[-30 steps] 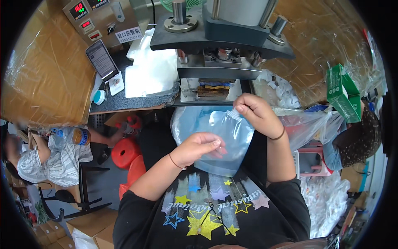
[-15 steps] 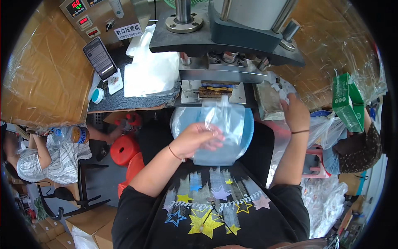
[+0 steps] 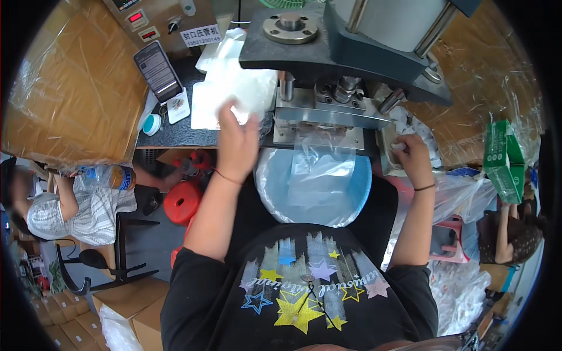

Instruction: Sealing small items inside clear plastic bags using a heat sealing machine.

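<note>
A clear plastic pouch (image 3: 322,172) hangs from the jaws of a metal press (image 3: 331,111), its upper end between them. Its lower part hangs over a blue basin (image 3: 364,193) lined with clear film. My left hand (image 3: 237,143) reaches over a stack of whitish, see-through pouches (image 3: 208,105) left of the press; its fingers look apart, slightly blurred, with nothing visible in them. At the right, my right hand (image 3: 418,164) pinches a small white plastic piece (image 3: 399,146) beside a tray (image 3: 387,149) of similar white pieces (image 3: 424,137).
A phone (image 3: 158,73) leans left of the pouches, near a small teal-lidded jar (image 3: 151,124). The control box (image 3: 170,26) stands behind. Large wrapped cartons (image 3: 76,88) flank the bench. A green box (image 3: 503,158) lies far right. Other people (image 3: 73,213) sit at both sides.
My left hand has let go of the clear pouch, now at the press jaws, and moved up to the stack. The right hand has drawn back from the white pieces with one. The view has shifted.
</note>
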`<state>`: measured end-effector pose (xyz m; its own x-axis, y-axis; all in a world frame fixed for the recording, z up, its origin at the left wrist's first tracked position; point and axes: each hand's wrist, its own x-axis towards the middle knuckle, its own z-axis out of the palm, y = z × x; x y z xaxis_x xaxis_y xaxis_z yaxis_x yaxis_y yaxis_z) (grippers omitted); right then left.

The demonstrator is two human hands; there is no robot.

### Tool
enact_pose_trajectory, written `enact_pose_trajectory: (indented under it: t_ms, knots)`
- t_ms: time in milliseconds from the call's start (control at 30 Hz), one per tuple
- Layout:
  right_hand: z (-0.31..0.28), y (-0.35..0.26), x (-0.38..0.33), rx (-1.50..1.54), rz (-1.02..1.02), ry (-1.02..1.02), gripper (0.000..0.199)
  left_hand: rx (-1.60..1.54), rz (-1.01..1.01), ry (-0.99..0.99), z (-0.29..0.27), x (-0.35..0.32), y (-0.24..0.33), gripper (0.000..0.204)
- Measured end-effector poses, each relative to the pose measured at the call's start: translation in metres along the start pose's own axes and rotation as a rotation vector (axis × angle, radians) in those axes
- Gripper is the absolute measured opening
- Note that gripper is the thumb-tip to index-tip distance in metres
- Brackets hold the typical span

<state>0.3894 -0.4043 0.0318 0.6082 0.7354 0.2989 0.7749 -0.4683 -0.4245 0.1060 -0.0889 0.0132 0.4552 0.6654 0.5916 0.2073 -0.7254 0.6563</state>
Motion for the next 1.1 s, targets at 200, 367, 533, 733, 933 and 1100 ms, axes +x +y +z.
enact_pose_trajectory:
  t_ms: [200, 367, 533, 733, 933, 1100]
  knots:
    - [-0.010, -0.013, -0.010, -0.071, 0.003, 0.182, 0.021, 0.572, 0.349, -0.442, -0.048, -0.029, -0.018, 0.047]
    - [-0.003, -0.075, -0.025, 0.249, 0.060, 0.201, 0.016, -0.083, -0.148, -0.372, -0.053, -0.039, 0.001, 0.017]
    - [0.008, -0.143, -0.020, 0.514, -0.312, -0.108, 0.010, -0.513, -0.328, -0.630, -0.034, -0.055, 0.045, 0.025]
    - [0.002, -0.167, -0.006, 0.792, -0.202, 0.070, 0.012, -0.638, -0.313, -0.779, -0.008, -0.073, 0.067, 0.026]
    - [0.003, -0.156, -0.013, 0.488, -0.349, -0.063, 0.018, -0.710, -0.365, -0.929, 0.000, -0.088, 0.080, 0.029]
    - [-0.014, -0.145, -0.018, 0.711, -0.097, 0.022, 0.015, -0.803, -0.354, -0.947, 0.010, -0.098, 0.072, 0.032]
